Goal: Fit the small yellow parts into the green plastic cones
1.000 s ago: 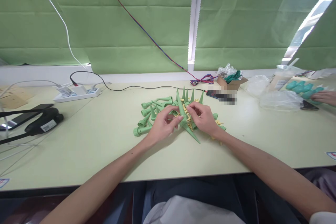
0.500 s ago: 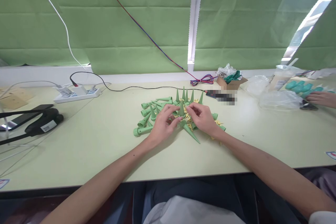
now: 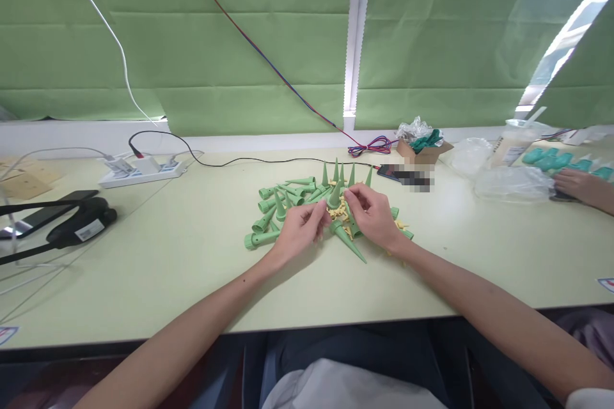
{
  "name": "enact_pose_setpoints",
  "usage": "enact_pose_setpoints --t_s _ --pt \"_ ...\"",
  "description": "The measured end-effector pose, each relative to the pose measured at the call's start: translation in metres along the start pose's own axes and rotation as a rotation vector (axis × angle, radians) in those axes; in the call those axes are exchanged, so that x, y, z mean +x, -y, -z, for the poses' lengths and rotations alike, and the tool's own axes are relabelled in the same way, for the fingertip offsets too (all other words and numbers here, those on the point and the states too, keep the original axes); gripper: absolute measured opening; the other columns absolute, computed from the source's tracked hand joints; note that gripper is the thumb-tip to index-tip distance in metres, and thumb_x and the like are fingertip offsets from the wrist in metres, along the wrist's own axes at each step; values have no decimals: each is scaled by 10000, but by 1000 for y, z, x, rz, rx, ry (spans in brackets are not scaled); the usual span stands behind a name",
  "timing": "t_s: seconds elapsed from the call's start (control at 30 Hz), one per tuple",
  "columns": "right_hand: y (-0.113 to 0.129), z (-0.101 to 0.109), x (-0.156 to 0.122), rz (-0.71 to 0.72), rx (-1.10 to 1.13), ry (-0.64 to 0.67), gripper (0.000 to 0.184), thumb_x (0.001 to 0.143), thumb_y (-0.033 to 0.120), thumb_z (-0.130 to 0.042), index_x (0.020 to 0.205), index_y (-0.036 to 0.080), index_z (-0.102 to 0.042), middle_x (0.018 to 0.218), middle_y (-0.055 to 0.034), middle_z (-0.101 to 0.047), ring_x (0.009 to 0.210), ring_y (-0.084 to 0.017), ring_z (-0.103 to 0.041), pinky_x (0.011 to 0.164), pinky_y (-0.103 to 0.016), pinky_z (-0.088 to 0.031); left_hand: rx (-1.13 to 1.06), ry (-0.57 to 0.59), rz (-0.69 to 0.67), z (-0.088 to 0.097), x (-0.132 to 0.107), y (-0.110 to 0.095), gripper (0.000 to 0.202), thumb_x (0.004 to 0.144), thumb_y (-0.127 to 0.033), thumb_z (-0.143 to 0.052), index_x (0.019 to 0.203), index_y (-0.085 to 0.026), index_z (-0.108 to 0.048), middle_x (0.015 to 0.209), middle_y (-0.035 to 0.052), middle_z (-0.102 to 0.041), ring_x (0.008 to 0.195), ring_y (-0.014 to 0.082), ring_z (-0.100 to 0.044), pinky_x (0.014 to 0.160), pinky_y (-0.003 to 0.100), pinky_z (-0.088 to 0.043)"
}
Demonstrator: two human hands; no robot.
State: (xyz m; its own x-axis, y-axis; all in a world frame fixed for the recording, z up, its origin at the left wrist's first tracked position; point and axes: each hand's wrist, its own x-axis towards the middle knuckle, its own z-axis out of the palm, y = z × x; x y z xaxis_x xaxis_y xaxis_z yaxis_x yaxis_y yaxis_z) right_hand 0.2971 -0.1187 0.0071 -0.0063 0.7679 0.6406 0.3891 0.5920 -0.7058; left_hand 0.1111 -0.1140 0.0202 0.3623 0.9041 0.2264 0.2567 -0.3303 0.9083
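Green spikes (image 3: 348,243) on a pale table (image 3: 158,262) before green blinds (image 3: 230,83), both hands (image 3: 303,231) (image 3: 371,216) half-curled, grip unclear

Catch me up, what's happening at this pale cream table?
A person's bare left hand and right hand are working among pointed green plastic spikes and small yellow pieces. An upright green spike stands between their fingertips; whether either hand grips anything is too small to tell. At far right, another person's hand is beside rounded teal pieces.
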Motion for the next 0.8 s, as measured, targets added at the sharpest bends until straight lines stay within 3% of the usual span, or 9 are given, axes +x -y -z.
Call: enact_pose_setpoints --t_s 0.17,0.37,0.8 --pt "6 1 -1 133 -88 63 239 1016 327 -491 824 205 -563 655 19 -527 546 -112 -421 540 -271 -353 -101 70 92 1 2 3 638 946 -656 -427 744 -119 -706 736 87 -686 536 140 -565 460 249 -444" --pt "9 2 0 172 -83 99 222 1016 320 -491 841 209 -571 668 9 -558 549 -117 -444 524 -266 -356 -76 75 100 1 1 3 609 940 -645 -445 638 -143 -614 656 53 -655 501 138 -554 461 260 -454" --pt "7 3 -1 122 -63 108 207 1016 323 -485 847 216 -542 620 39 -509 508 -110 -419 532 -262 -357 8 87 -5 4 -2 -4 485 949 -595 -487 759 -161 -587 603 -3 -597 454 119 -542 498 252 -449"
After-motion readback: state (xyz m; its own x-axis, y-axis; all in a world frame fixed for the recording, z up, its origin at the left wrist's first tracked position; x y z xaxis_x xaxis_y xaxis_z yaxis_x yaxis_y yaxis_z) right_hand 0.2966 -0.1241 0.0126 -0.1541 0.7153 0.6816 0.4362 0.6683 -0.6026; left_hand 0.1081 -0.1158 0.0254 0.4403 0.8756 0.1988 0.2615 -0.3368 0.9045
